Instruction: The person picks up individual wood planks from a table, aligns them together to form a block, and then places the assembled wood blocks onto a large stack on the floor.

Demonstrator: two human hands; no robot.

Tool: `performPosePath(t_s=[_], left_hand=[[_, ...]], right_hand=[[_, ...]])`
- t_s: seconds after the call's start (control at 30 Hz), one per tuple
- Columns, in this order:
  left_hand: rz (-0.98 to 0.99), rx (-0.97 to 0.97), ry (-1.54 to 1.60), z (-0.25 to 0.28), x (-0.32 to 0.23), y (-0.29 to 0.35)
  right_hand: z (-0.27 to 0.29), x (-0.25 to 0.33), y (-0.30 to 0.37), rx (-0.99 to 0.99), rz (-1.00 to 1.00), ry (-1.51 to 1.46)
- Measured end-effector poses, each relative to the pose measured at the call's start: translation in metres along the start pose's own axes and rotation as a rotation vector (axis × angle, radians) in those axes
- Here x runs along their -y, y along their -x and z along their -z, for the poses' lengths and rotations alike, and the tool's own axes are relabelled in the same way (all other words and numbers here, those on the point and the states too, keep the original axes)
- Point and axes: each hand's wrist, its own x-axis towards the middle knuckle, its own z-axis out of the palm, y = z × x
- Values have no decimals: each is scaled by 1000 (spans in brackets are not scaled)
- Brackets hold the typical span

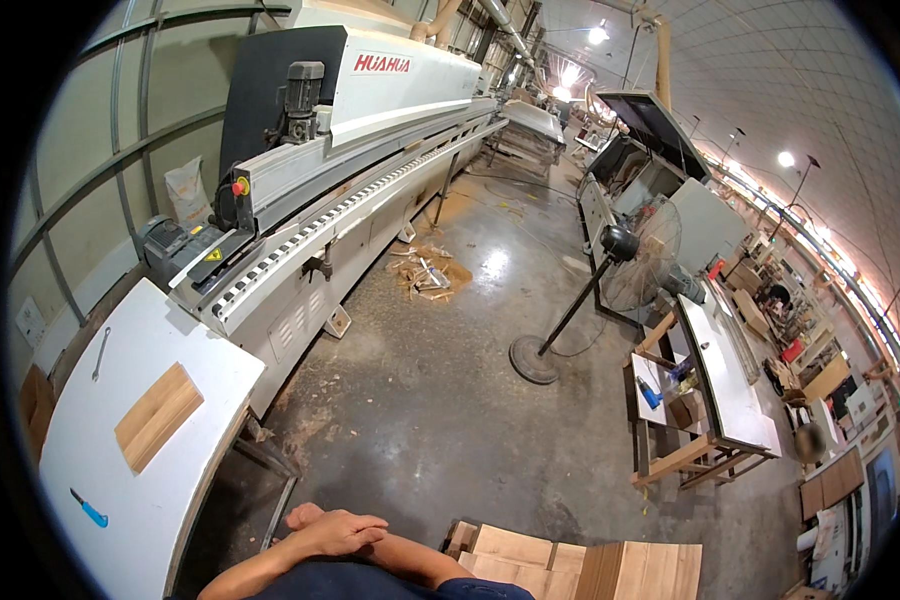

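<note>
My forearms cross in front of my body at the lower edge. My left hand point(342, 533) lies over my right wrist, its fingers stretched out flat and nothing in it. Behind it my right hand point(304, 515) shows only in part; its fingers are mostly hidden. Both hands are beside the white table point(185, 345), apart from it. On that table lie a wood-grain panel point(158, 417), a utility knife with a blue handle point(90, 510) and a metal wrench point(101, 354). To the right of my arms stand stacked wood-grain boards point(510, 547).
A long white machine point(400, 95) with a conveyor rail point(360, 200) runs away on the left. Wood scraps point(430, 277) lie on the floor beside it. A pedestal fan point(642, 255) and a wooden-legged workbench point(720, 370) with a blue tool point(650, 392) stand to the right.
</note>
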Motion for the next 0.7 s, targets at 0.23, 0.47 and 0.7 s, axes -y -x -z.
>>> performPosePath(t_s=[0.23,0.47,0.7], left_hand=[[9,-338,-190,-3,16,21],[411,-331,-53,-13,92,121],[478,-150,144,-36,101,186]], right_hand=[[-3,-7,5,28,-64,-136],[5,-47,126,49,-249,-394],[-24,-43,232,-148,-423,-832]])
